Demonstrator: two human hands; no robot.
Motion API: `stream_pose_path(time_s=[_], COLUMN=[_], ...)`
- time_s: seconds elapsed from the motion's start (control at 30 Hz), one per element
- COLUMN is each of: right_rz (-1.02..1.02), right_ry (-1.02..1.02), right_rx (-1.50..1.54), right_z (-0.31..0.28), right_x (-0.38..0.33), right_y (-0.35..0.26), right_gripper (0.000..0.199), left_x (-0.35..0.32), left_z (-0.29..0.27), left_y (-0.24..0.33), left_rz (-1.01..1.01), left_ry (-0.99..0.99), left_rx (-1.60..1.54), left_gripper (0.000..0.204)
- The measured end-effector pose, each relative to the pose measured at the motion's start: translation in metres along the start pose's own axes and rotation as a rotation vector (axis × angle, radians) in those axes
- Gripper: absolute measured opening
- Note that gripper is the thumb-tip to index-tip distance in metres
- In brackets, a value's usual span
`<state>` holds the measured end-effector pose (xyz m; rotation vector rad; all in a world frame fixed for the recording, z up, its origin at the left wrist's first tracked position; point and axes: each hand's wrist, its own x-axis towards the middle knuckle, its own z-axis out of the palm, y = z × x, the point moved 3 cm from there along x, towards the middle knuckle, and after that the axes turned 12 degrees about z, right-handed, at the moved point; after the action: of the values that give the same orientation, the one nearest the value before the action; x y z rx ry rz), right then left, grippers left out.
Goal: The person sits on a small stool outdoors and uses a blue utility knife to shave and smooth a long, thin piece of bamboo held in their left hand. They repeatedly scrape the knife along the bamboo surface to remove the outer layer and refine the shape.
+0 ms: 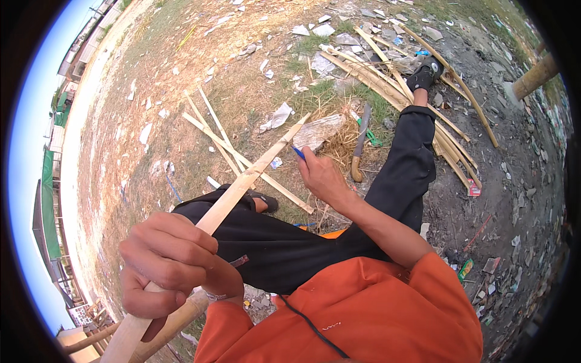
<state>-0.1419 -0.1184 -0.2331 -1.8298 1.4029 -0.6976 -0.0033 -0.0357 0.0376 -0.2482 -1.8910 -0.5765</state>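
My left hand (166, 260) is wrapped round a long, pale bamboo strip (223, 209), which slants up and away across my lap toward the middle of the view. Near the strip's far end, my right hand (327, 179) has its fingers closed on a slim blue pen-like object (298, 152). The blue tip points at the strip; whether they touch, I cannot tell. To the right of that hand, a large knife (357, 162) with a wooden handle lies on the ground. A weathered wood block (318, 131) sits just beyond the strip's far end.
Loose strips (212, 136) lie crossed ahead on the left. A pile of bamboo strips (375, 81) runs under my right foot (426, 72). A curved pole (460, 81) and a thick post (535, 77) are at the far right. Rubble and litter cover the dark ground there.
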Motion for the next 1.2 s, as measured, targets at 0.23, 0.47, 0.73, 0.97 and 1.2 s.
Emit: stream_pose_path(time_s=[0.23, 0.47, 0.73, 0.97, 1.2], right_rz=[-0.054, 0.039, 0.081, 0.193, 0.207], right_ry=[0.003, -0.034, -0.015, -0.019, 0.023], right_rx=[0.097, 0.000, -0.029, -0.111, -0.164], right_z=[0.006, 0.015, 0.030, 0.043, 0.055], right_x=[-0.005, 0.022, 0.035, 0.044, 0.055], right_y=[0.007, 0.019, 0.040, 0.076, 0.085], right_gripper=[0.014, 0.018, 0.020, 0.021, 0.019], left_x=[-0.003, -0.004, -0.005, -0.005, -0.008], left_z=[0.004, 0.006, -0.005, -0.003, -0.006], left_y=[-0.003, -0.001, 0.004, 0.003, 0.005], left_rz=[0.026, 0.011, 0.010, 0.006, 0.015], left_ry=[0.091, 0.192, 0.138, 0.158, 0.183], left_rx=[0.122, 0.256, 0.303, 0.292, 0.321], left_gripper=[0.040, 0.043, 0.044, 0.043, 0.044])
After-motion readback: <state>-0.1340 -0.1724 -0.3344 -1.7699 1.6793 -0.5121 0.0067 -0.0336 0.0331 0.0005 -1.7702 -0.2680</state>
